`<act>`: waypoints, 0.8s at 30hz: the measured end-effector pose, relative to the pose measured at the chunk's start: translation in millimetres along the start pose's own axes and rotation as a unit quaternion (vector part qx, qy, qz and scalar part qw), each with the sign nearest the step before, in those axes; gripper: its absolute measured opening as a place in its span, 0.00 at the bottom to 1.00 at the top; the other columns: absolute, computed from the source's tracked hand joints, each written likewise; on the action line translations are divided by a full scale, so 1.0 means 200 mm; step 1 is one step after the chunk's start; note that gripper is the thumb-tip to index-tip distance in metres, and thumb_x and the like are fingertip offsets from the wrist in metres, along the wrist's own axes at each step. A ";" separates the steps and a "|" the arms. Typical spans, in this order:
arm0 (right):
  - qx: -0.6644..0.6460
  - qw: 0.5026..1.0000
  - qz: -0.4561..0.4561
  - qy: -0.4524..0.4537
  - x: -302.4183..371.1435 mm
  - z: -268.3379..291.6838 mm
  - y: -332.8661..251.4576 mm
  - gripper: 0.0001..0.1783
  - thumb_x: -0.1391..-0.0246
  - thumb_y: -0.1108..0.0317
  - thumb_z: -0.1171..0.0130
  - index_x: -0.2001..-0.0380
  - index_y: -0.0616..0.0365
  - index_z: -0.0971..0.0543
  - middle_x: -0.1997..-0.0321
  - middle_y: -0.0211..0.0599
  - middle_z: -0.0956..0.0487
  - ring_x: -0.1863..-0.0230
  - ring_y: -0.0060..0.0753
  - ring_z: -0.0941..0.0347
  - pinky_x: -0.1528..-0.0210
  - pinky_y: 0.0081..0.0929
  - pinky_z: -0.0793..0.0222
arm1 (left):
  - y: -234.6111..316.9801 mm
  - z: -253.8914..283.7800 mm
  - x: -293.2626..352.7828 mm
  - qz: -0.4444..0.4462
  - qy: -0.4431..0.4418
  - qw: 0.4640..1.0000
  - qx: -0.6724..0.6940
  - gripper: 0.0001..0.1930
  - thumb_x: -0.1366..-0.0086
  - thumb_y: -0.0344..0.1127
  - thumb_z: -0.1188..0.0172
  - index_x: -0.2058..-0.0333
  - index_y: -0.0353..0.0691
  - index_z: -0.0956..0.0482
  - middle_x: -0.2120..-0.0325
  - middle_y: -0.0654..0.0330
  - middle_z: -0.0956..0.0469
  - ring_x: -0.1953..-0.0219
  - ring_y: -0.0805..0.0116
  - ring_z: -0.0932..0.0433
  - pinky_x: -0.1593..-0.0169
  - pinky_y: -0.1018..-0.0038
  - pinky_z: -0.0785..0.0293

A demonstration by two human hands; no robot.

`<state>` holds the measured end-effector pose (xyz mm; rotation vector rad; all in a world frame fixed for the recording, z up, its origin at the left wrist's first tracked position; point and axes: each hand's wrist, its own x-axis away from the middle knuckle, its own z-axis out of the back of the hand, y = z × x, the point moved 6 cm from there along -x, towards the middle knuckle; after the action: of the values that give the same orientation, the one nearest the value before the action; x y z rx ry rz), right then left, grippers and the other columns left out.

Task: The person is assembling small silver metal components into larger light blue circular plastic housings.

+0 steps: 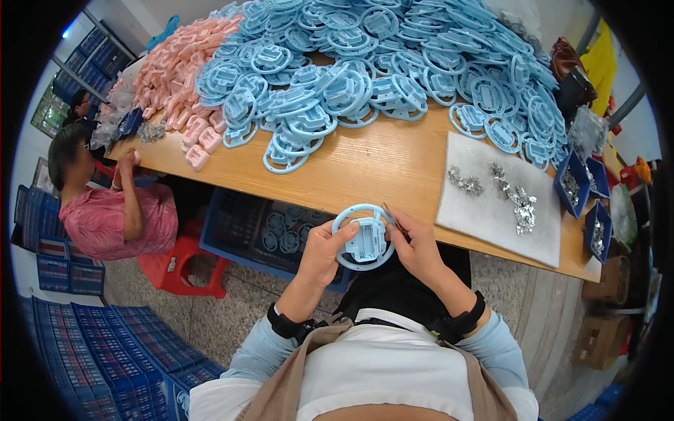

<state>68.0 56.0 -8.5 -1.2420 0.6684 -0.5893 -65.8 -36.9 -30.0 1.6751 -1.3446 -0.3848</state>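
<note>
Far to my left a person in a pink top (116, 217) sits on a red stool (179, 266) at the wooden table (372, 168). Stacks of blue crates (105, 351) stand on the floor there. My left hand (324, 250) is bent up from the wrist and closed on the left rim of a blue plastic ring (363, 236), thumb on top. The ring is in front of my chest, just below the table edge. My right hand (415, 242) pinches the ring's right side, and a thin metal bit sticks up by my fingers. Under the table a blue crate (239, 231) holds more rings. On the table sit a pink pile (182, 70) and a big blue pile (379, 63). To the right, a white mat (484, 210) has shiny metal bits (516, 200), and small blue bins (576, 186) hold more of them.
</note>
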 end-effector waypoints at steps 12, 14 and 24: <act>0.188 0.910 0.368 0.018 0.11 0.12 -0.32 0.15 0.64 0.85 0.43 0.69 0.60 0.26 0.61 0.42 0.26 0.69 0.40 0.25 0.72 0.26 0.28 | 0.25 -0.29 0.08 -0.514 -0.067 0.658 -0.545 0.20 0.56 0.25 0.33 0.61 0.32 0.23 0.57 0.53 0.25 0.51 0.52 0.27 0.52 0.65 0.27; 0.200 0.907 0.370 0.024 0.12 0.14 -0.33 0.14 0.64 0.85 0.43 0.70 0.61 0.26 0.61 0.43 0.26 0.68 0.39 0.24 0.73 0.25 0.28 | 0.26 -0.33 0.09 -0.537 -0.061 0.644 -0.541 0.19 0.58 0.24 0.33 0.63 0.32 0.22 0.57 0.53 0.25 0.50 0.51 0.28 0.51 0.64 0.28; 0.243 0.885 0.393 0.061 0.14 0.16 -0.24 0.12 0.63 0.83 0.43 0.70 0.60 0.26 0.63 0.42 0.24 0.72 0.37 0.24 0.77 0.25 0.28 | 0.27 -0.36 0.08 -0.556 -0.064 0.628 -0.540 0.19 0.57 0.25 0.32 0.63 0.29 0.23 0.57 0.51 0.25 0.51 0.51 0.27 0.50 0.64 0.28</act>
<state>108.1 46.6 40.5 -0.3911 0.9814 -0.1262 -40.5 -17.8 55.1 1.1248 0.2150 -1.6521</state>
